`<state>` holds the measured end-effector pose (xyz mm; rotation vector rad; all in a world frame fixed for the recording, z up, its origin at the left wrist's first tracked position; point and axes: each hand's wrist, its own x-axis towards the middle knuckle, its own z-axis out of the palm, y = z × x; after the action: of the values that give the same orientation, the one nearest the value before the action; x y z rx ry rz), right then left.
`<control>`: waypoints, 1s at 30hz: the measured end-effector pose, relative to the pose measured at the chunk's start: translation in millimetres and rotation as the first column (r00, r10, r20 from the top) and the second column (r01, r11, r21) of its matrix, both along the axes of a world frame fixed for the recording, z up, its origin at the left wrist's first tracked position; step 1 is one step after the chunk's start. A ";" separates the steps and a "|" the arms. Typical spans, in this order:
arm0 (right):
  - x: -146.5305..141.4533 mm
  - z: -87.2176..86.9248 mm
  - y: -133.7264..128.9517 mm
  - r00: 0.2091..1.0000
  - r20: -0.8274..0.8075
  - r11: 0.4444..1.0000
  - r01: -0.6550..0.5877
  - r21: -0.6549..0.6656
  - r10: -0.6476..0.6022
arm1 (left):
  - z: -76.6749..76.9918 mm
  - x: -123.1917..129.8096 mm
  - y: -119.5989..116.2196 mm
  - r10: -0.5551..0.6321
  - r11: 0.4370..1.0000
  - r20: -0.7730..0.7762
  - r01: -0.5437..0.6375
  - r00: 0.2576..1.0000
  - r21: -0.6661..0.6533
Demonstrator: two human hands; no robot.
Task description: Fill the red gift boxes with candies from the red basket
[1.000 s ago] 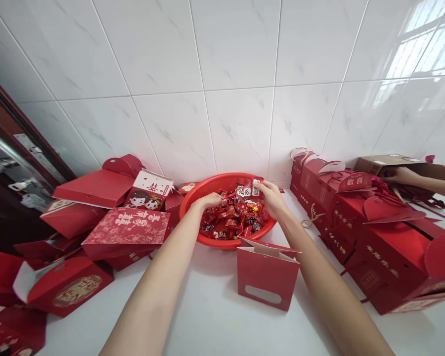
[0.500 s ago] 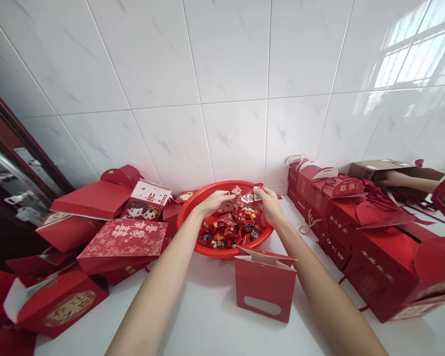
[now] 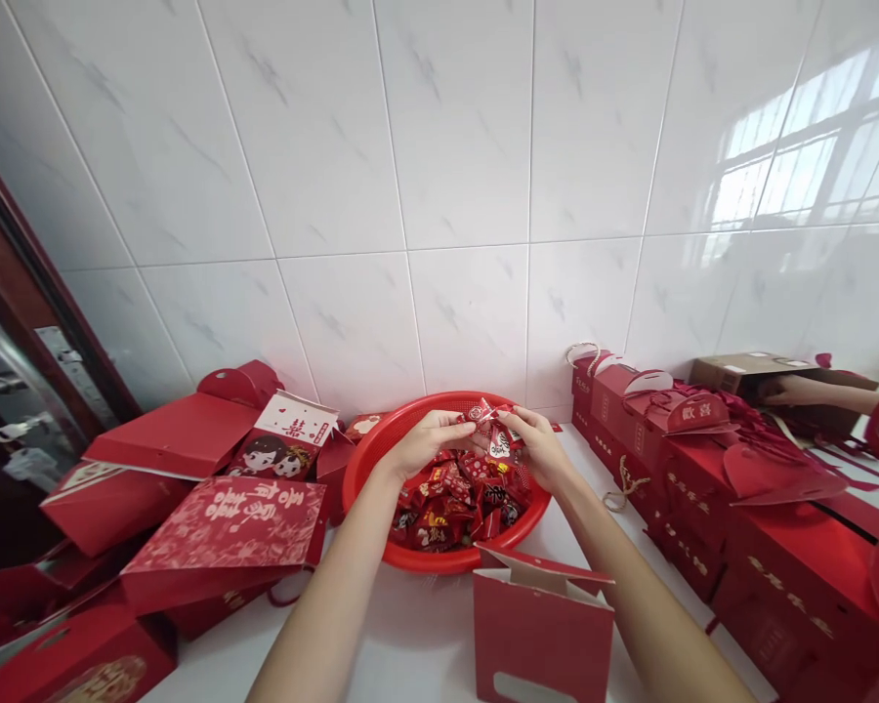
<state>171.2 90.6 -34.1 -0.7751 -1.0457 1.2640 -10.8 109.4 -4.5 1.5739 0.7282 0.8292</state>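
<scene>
A red plastic basket (image 3: pixel 370 478) holds a heap of wrapped candies (image 3: pixel 439 498) in red, shiny wrappers. Above its far right part, my left hand (image 3: pixel 432 444) pinches a small red wrapped candy (image 3: pixel 481 414) between thumb and fingers. Close beside it, my right hand (image 3: pixel 536 444) has its fingers closed on more wrapped candies (image 3: pixel 499 444), one with a white label; how many is hidden. Just in front of the basket stands an open-topped red gift box (image 3: pixel 542 625) with an oblong window low in its front.
Red gift boxes (image 3: pixel 249 527) pile up on the left of the white table (image 3: pixel 410 635). A row of red boxes (image 3: pixel 732 498) lines the right. Beyond them, another person's hand (image 3: pixel 791 391) reaches into a cardboard box (image 3: pixel 747 366). A tiled wall (image 3: pixel 469 312) closes the back.
My two hands have come closer together over the basket, with candies between them. The view has tilted up, so the table things appear lower.
</scene>
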 end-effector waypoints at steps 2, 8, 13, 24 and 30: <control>1.1 8.3 -5.1 0.999 0.018 0.998 -0.039 0.046 0.039 | 3.6 -0.3 -9.2 0.021 1.000 0.027 -0.021 0.999 0.003; 8.7 41.4 -33.0 0.975 0.178 0.958 -0.174 0.226 0.135 | 20.3 2.6 -56.6 0.026 0.979 0.011 -0.028 1.000 0.204; 18.9 61.5 -59.6 0.955 0.295 0.917 -0.088 0.388 -0.034 | 33.4 6.9 -91.8 0.279 0.844 0.038 -0.264 0.960 0.467; 24.7 77.2 -102.7 0.703 0.469 0.651 -0.011 0.759 -0.534 | 40.7 17.3 -117.3 0.270 0.930 0.435 -0.349 0.859 0.112; 28.3 80.4 -104.5 0.844 0.452 0.810 -0.038 0.585 -0.287 | 36.2 13.7 -128.2 0.328 0.854 0.409 -0.452 0.852 0.257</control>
<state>199.5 -13.9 46.4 -0.7053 -1.6904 0.5411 2.9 -18.8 31.8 1.5331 0.6775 1.5794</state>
